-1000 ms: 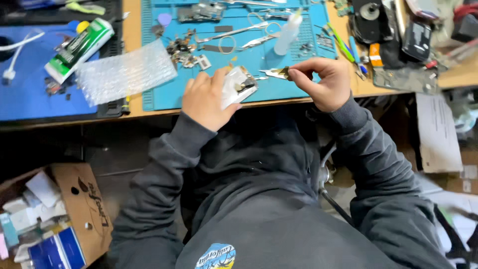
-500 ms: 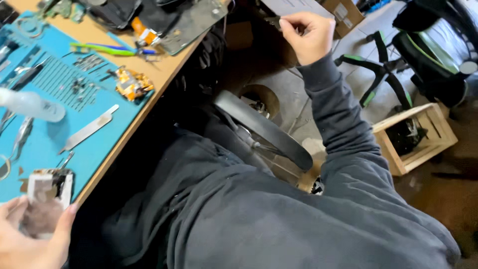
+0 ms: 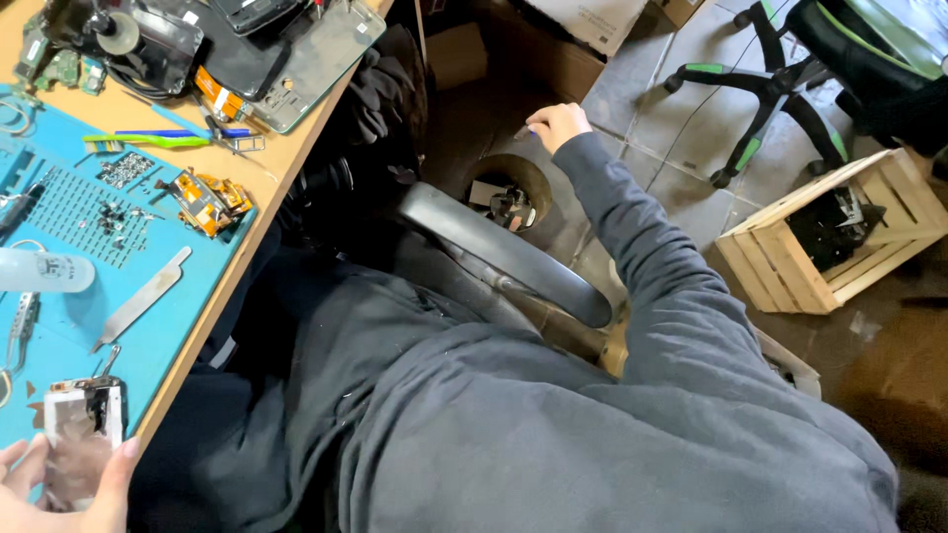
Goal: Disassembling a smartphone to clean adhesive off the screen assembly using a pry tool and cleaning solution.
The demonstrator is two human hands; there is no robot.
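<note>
Blue mat (image 3: 69, 326) is covering the near left part of the wooden counter (image 3: 286, 163), and that's where the left hand (image 3: 59, 489) is sitting, down in the bottom left corner. It's gripping a small phone (image 3: 84, 434) with a cracked, shiny face, thumb on the right edge and fingers curling round the left, so the phone is hanging right over the near edge of the mat.

Right hand (image 3: 556, 123) is stretching way out to the far side, off the counter, hovering above a round bin (image 3: 509, 192) on the tiled floor. Fingers are bunched together, and something tiny seems to be pinched at the tips, but I honestly can't tell what it is. The bin is holding a few scraps.

On the mat, a flat metal pry tool (image 3: 143, 296) is lying at a slant, with a white bottle (image 3: 44, 269) on its side to the left of it and a little orange and yellow part (image 3: 207, 197) further back. A green toothbrush (image 3: 163, 140) is lying on the bare wood past that. A wooden crate (image 3: 834, 232) is sitting on the floor off to the right, and a black chair armrest (image 3: 504, 252) is cutting across the middle.
</note>
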